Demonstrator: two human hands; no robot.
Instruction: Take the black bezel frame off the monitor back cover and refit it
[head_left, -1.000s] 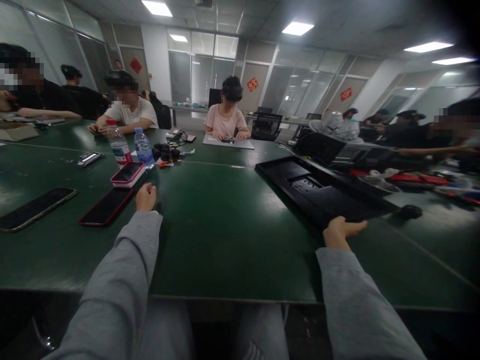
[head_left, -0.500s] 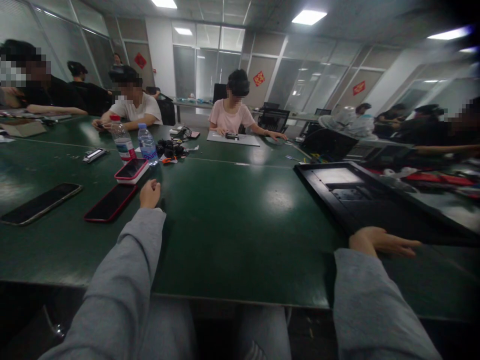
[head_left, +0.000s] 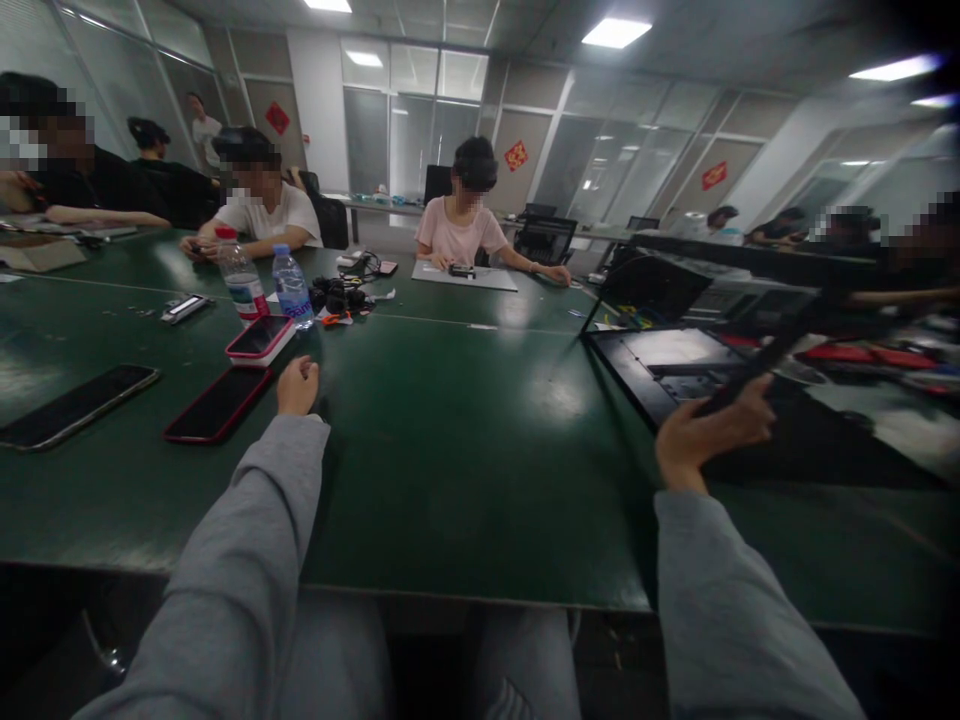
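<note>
My right hand (head_left: 709, 435) grips the near bar of a thin black rectangular frame (head_left: 776, 345), which is tilted up off the table. Beneath it lies a flat black panel (head_left: 810, 450) with a bright, shiny area at its far left. The frame's far left corner stays close to that panel. On the green table, my left hand (head_left: 298, 386) rests with fingers curled in, and nothing shows in it. Beside it are a phone in a red case (head_left: 217, 405) and a pink-edged phone (head_left: 260, 337) on a white box.
Another dark phone (head_left: 79, 405) lies at the left. A red-capped bottle (head_left: 241, 280) and a blue-capped bottle (head_left: 291, 290) stand behind the phones, near black cables (head_left: 337, 297). Across the green table (head_left: 465, 450), a person in pink (head_left: 461, 230) works over a white board (head_left: 480, 280).
My right hand has risen and taken hold of the black frame, lifting its near side away from the panel. My left hand has stayed in place.
</note>
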